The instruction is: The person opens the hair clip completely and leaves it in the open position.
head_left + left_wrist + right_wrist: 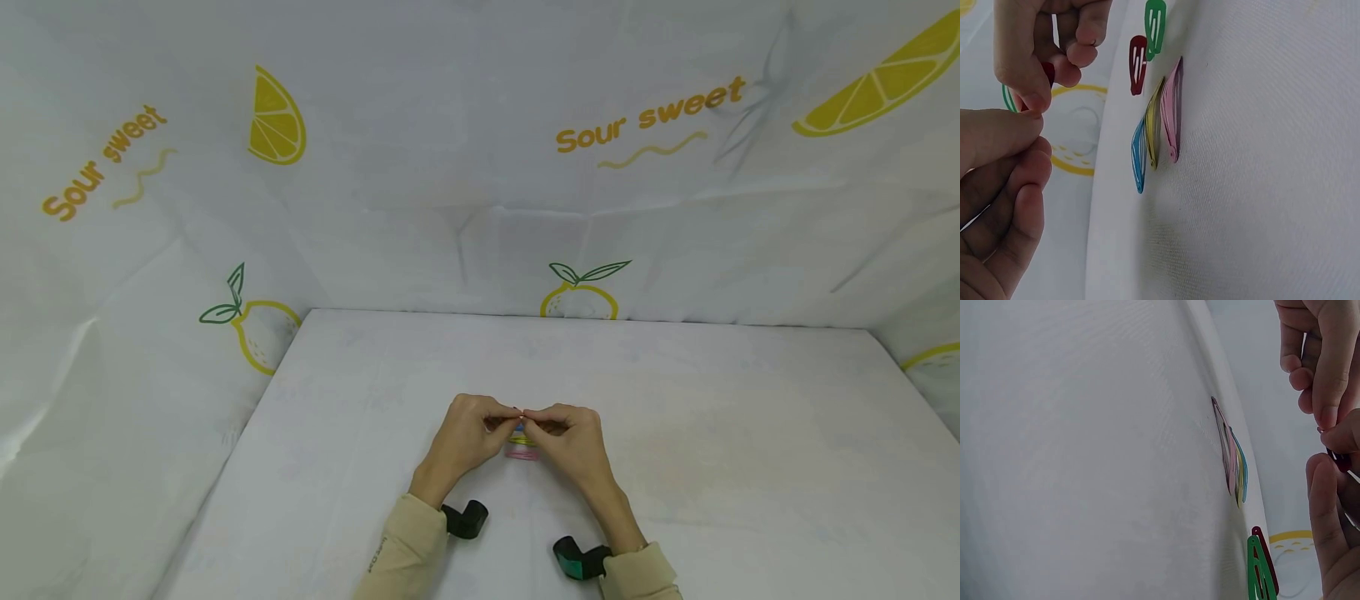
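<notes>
Both hands meet over the table. My left hand (471,435) pinches one end of a small dark red snap hair clip (1340,461), and my right hand (576,442) grips its other part; fingers cover most of it. Under the hands lie a blue hair clip (1139,156), a yellow hair clip (1153,128) and a pink hair clip (1172,115), side by side and looking bowed. To their right, a green hair clip (1155,28) and another red hair clip (1138,65) lie flat, close together; in the head view the right hand hides them.
A white table (360,375) spreads around the hands. Behind it hangs a white cloth (420,242) printed with lemons and lettering. Each wrist carries a black device (468,521) at the sleeve.
</notes>
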Motion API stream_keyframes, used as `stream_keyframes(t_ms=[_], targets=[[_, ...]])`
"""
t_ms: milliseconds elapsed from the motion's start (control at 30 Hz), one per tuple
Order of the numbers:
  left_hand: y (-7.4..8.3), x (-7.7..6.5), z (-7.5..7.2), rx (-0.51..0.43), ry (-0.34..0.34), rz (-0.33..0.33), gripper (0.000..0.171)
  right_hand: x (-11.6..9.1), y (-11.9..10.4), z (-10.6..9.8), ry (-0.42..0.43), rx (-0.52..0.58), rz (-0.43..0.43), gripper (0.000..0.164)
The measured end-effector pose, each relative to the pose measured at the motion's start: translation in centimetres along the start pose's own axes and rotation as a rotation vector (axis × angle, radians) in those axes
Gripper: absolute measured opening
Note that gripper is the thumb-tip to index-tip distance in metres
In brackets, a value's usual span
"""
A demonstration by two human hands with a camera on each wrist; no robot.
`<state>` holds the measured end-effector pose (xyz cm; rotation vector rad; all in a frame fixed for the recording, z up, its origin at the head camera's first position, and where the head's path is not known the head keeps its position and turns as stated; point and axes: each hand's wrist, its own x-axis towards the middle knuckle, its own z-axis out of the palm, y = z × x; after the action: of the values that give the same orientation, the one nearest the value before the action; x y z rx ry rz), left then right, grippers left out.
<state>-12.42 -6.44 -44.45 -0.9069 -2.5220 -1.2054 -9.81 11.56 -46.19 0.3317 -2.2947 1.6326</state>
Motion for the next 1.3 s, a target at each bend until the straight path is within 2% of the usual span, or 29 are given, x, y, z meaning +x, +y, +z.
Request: stream_keyframes(t_ms=[633, 833, 1300], targets=[[-0.2, 0.1, 0.5, -0.041, -0.025, -0.051, 0.009, -0.2, -0.2, -0.8, -0.045, -0.078, 0.026, 0.015], [0.0, 0.2, 0.9, -0.050, -0.029, -0.050, 0.008, -0.7, -0.1, -1.6, -0.022, -0.104, 0.065, 0.012], [0.9, 0.2, 1.8, -0.042, -0.074, -0.070, 0.006, -1.8, 0.1, -3.1, 0.027, -0.185, 0.071, 0.012]])
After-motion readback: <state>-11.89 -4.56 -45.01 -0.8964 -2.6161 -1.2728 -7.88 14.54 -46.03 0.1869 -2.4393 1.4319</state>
